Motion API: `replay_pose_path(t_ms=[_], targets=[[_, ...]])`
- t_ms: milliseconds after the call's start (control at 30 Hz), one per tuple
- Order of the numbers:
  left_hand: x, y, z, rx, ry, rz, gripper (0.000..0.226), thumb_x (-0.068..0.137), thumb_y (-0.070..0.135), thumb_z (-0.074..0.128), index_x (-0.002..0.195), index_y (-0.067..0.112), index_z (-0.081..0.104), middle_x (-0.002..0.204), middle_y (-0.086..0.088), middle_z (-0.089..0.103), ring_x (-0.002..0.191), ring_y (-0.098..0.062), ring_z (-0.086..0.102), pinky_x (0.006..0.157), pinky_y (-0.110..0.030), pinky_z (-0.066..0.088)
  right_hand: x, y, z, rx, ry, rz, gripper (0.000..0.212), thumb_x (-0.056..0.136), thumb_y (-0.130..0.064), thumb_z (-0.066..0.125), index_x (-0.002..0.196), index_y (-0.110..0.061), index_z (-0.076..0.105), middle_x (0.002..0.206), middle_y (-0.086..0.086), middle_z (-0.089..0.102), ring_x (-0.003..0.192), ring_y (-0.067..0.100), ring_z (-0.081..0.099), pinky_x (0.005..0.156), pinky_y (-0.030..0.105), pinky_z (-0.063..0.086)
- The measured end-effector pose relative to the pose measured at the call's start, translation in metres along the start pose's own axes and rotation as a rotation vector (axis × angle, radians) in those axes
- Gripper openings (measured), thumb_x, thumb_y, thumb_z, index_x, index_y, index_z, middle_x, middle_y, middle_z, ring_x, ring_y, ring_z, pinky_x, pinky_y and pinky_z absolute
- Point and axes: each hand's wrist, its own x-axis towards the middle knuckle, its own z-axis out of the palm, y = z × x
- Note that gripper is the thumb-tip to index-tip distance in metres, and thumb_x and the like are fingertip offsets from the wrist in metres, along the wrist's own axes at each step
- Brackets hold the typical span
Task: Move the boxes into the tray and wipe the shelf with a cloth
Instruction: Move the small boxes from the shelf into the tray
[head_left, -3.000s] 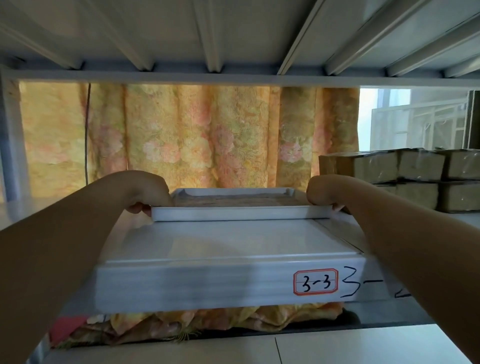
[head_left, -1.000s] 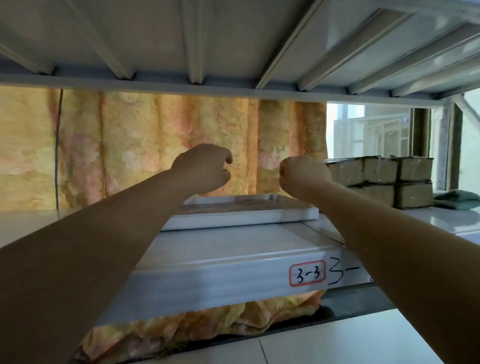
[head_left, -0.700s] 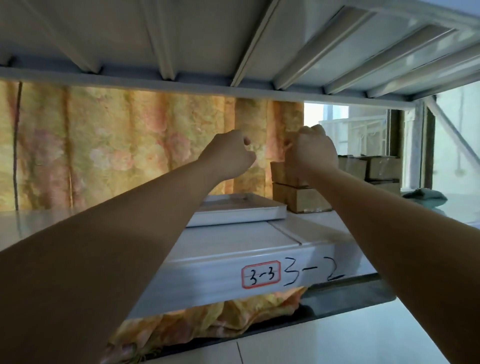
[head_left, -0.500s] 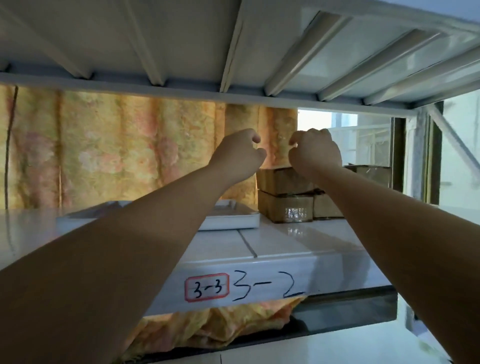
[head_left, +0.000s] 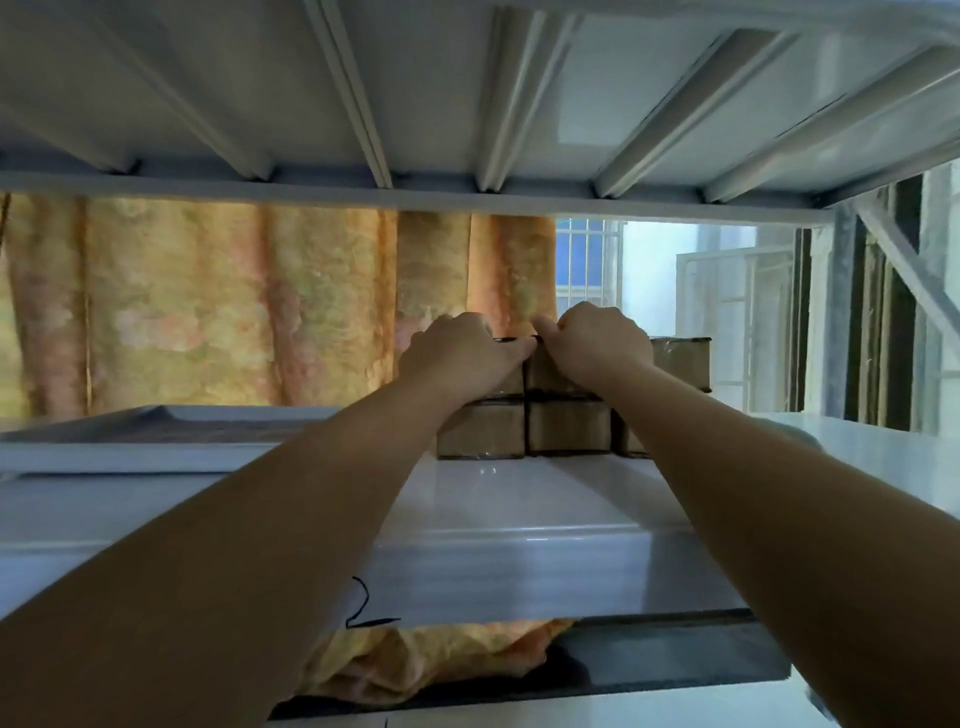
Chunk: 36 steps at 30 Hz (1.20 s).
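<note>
Left hand (head_left: 462, 358): my fingers curl over the top of the top-left box (head_left: 506, 385), thumb lying along its upper edge. Right hand (head_left: 597, 343): curled the same way over the top-middle box (head_left: 545, 376). Fingertips go past the far edges, hidden. My hands almost meet. Both boxes sit in the upper row of the boxes (head_left: 569, 426), stacked two high, three across, on the white shelf (head_left: 519, 499). Tray (head_left: 156, 447) lies on the shelf left of the stack. Yellow curtain (head_left: 234, 301) behind.
</note>
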Motion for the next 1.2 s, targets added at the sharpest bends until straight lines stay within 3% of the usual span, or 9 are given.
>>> replay_pose_path(t_ms=[133, 200, 333, 500, 600, 700, 833, 1067, 1200], targets=[[-0.002, 0.0, 0.006, -0.037, 0.028, -0.066, 0.046, 0.079, 0.055, 0.048, 0.111, 0.023, 0.057, 0.114, -0.004, 0.057, 0.096, -0.025, 0.058, 0.07, -0.033, 0.044, -0.008, -0.004, 0.004, -0.126, 0.012, -0.06, 0.066, 0.087, -0.072, 0.02, 0.081, -0.015, 0.052, 0.078, 0.006, 0.056, 0.076, 0.028, 0.054, 0.081, 0.04, 0.043], [-0.002, -0.002, 0.008, -0.014, 0.058, -0.061, 0.045, 0.079, 0.055, 0.048, 0.109, 0.023, 0.056, 0.111, -0.003, 0.056, 0.091, -0.023, 0.058, 0.064, -0.031, 0.04, -0.009, -0.007, 0.005, -0.132, 0.007, -0.081, 0.063, 0.088, -0.071, 0.02, 0.082, -0.016, 0.05, 0.079, 0.005, 0.053, 0.074, 0.027, 0.05, 0.078, 0.04, 0.041], [-0.002, -0.006, 0.011, -0.002, 0.074, -0.069, 0.057, 0.075, 0.066, 0.052, 0.111, 0.021, 0.05, 0.118, -0.006, 0.048, 0.094, -0.027, 0.058, 0.072, -0.035, 0.046, -0.008, -0.01, 0.006, -0.14, 0.004, -0.093, 0.058, 0.09, -0.066, 0.024, 0.09, -0.016, 0.053, 0.082, 0.005, 0.052, 0.075, 0.026, 0.049, 0.072, 0.037, 0.036], [-0.001, -0.009, 0.017, -0.025, 0.086, -0.085, 0.058, 0.073, 0.059, 0.057, 0.115, 0.021, 0.044, 0.122, -0.008, 0.045, 0.099, -0.03, 0.056, 0.073, -0.037, 0.045, -0.011, -0.01, 0.01, -0.154, 0.047, -0.103, 0.053, 0.088, -0.064, 0.029, 0.085, -0.017, 0.052, 0.089, 0.007, 0.063, 0.076, 0.026, 0.052, 0.071, 0.036, 0.036], [0.0, -0.014, 0.019, -0.067, 0.103, -0.088, 0.062, 0.072, 0.057, 0.059, 0.12, 0.022, 0.045, 0.126, -0.005, 0.045, 0.104, -0.029, 0.054, 0.074, -0.037, 0.045, -0.016, -0.008, 0.014, -0.171, 0.099, -0.096, 0.064, 0.082, -0.072, 0.031, 0.096, -0.017, 0.059, 0.098, 0.007, 0.066, 0.092, 0.031, 0.061, 0.082, 0.04, 0.039], [0.001, -0.02, 0.017, -0.126, 0.151, -0.084, 0.061, 0.071, 0.06, 0.059, 0.121, 0.027, 0.05, 0.126, 0.0, 0.045, 0.105, -0.025, 0.053, 0.074, -0.036, 0.045, -0.021, -0.009, 0.015, -0.207, 0.081, -0.073, 0.069, 0.079, -0.073, 0.035, 0.113, -0.018, 0.059, 0.11, 0.009, 0.063, 0.107, 0.036, 0.058, 0.096, 0.045, 0.034], [0.0, -0.02, 0.014, -0.1, 0.213, -0.06, 0.058, 0.072, 0.054, 0.061, 0.125, 0.031, 0.053, 0.131, 0.002, 0.043, 0.115, -0.027, 0.044, 0.07, -0.034, 0.037, -0.023, -0.012, 0.012, -0.266, 0.006, -0.089, 0.066, 0.078, -0.07, 0.044, 0.121, -0.021, 0.054, 0.122, 0.009, 0.057, 0.115, 0.039, 0.053, 0.098, 0.047, 0.033], [-0.004, -0.024, 0.012, -0.046, 0.185, -0.055, 0.057, 0.074, 0.047, 0.061, 0.128, 0.033, 0.053, 0.137, 0.003, 0.039, 0.121, -0.029, 0.037, 0.073, -0.034, 0.036, -0.023, -0.023, 0.008, -0.251, -0.032, -0.104, 0.059, 0.077, -0.062, 0.057, 0.121, -0.022, 0.056, 0.126, 0.01, 0.049, 0.116, 0.036, 0.048, 0.089, 0.042, 0.04], [-0.006, -0.025, 0.006, -0.028, 0.225, -0.056, 0.054, 0.076, 0.047, 0.06, 0.128, 0.033, 0.052, 0.134, 0.001, 0.041, 0.118, -0.029, 0.038, 0.07, -0.034, 0.035, -0.021, -0.03, 0.002, -0.126, -0.035, -0.054, 0.056, 0.076, -0.061, 0.059, 0.114, -0.019, 0.06, 0.125, 0.008, 0.05, 0.115, 0.035, 0.048, 0.09, 0.044, 0.042]])
